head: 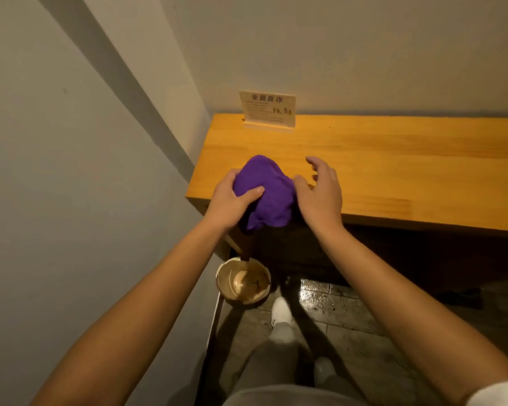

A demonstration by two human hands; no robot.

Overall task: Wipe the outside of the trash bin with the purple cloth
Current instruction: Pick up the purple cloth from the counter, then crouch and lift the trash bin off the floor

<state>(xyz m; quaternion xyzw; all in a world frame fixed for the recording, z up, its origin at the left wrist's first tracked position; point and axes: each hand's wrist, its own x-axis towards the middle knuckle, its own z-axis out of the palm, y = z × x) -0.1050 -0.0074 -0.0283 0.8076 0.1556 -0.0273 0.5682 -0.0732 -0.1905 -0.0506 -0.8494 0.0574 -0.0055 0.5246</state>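
A crumpled purple cloth [263,191] sits at the near left corner of a wooden table [379,168], its lower part hanging over the front edge. My left hand [232,200] grips the cloth's left side, thumb pressed on top. To the cloth's right, my right hand [320,191] has its fingers spread, its thumb touching the cloth's edge. A small round trash bin [243,284] stands on the floor below the table corner, against the left wall; its inside looks pale and smeared.
A white card sign [267,109] with printed text stands at the table's back edge against the wall. A grey wall [71,171] closes the left side. The dark tiled floor [329,300] looks wet. My white shoes [280,312] stand beside the bin.
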